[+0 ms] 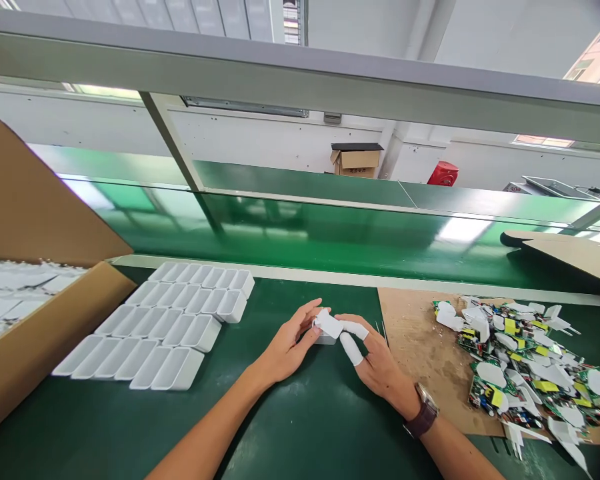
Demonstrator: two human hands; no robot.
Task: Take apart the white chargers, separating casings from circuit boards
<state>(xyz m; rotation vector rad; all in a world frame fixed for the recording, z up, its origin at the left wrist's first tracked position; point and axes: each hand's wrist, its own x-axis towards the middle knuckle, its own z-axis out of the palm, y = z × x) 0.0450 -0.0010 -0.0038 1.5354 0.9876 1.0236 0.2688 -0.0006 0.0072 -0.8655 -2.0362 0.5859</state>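
Forearms angled inward, left hand curled, right hand opposite, nearly meeting

A dark green counter is bordered by a glossy green conveyor belt, where light is reflected before a white wall.

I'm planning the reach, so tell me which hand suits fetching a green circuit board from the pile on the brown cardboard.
Right, probably: the right hand is nearer the heaped green circuit boards; the left hand sits farther across. Both are at a small white plastic piece.
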